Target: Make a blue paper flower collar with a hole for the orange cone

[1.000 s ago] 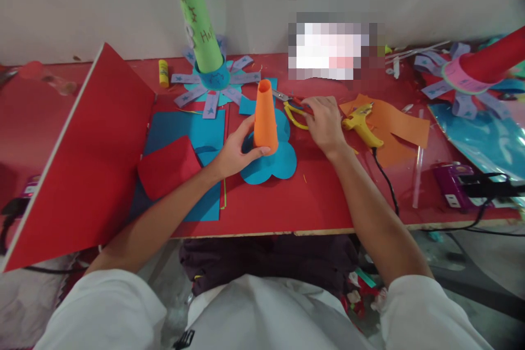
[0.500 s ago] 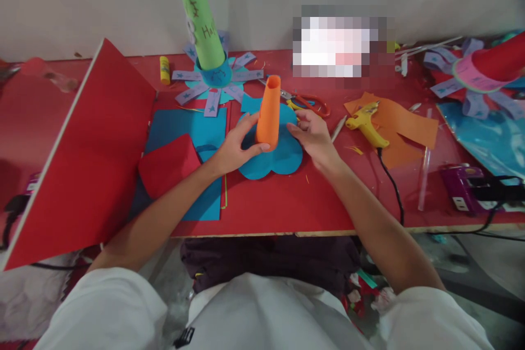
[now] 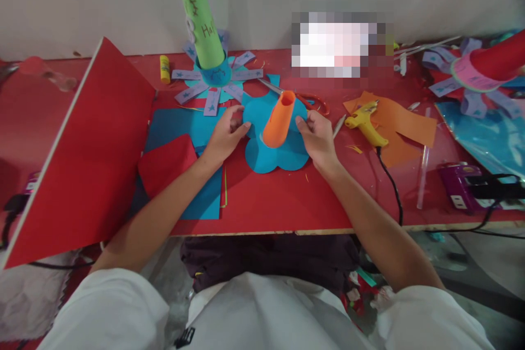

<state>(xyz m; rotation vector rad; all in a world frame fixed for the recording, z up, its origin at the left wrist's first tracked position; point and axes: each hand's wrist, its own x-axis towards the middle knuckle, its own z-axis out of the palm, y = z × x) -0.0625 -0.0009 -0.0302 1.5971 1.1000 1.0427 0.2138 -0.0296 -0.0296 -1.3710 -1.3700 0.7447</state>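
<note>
A blue paper flower with rounded petals is between my two hands. On its middle stands an orange paper tube, leaning to the right, its hollow top end showing. My left hand pinches the flower's left edge between thumb and fingers. At the opposite edge, my right hand grips a petal with its thumb on top and the fingers partly hidden below. Scissors with red handles lie just behind the flower.
A yellow glue gun rests on orange paper at the right. To the left are a raised red board, a red paper piece and blue sheets. A green paper tube stands behind, near a glue stick.
My left hand has let go of the orange tube and moved left to the flower's edge. The right hand has closed on the other edge. Flower and tube have shifted slightly right, the tube now tilted.
</note>
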